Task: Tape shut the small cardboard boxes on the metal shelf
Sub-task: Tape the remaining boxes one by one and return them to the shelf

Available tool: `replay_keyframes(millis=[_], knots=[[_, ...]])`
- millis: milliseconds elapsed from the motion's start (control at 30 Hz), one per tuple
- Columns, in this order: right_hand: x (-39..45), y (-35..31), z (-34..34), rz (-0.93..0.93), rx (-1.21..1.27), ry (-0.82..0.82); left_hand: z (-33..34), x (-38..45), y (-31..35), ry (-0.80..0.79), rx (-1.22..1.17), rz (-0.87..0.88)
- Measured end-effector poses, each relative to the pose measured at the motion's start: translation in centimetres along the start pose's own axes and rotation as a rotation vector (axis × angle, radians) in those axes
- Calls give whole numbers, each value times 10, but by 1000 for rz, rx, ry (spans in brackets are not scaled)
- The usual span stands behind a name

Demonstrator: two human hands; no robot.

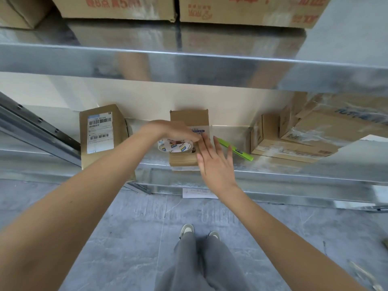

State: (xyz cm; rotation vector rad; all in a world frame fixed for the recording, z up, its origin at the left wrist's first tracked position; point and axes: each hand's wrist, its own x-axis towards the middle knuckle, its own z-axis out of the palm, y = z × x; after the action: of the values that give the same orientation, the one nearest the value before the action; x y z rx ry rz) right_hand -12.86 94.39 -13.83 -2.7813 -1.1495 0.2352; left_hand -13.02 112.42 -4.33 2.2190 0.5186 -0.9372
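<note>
The metal shelf (pixel 294 173) carries a small cardboard box (pixel 184 158) under the hands' grip, a labelled box (pixel 100 133) left of the grip, a green marker (pixel 235 149) just right, stacked boxes (pixel 294 137) farther right.

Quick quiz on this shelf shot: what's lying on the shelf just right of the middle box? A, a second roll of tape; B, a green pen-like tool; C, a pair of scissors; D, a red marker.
B: a green pen-like tool lies on the shelf just right of the middle box, beyond the right hand; the only tape roll sits on the box under the left hand.
</note>
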Motion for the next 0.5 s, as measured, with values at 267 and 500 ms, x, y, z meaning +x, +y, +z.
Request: replay_keyframes(millis=[267,500], knots=[[4,8,-7,-92,139,4,1,-1,-2,25,-22,-8],[32,75,-3,356,216,-87,-3,2,-8,42,-57,2]])
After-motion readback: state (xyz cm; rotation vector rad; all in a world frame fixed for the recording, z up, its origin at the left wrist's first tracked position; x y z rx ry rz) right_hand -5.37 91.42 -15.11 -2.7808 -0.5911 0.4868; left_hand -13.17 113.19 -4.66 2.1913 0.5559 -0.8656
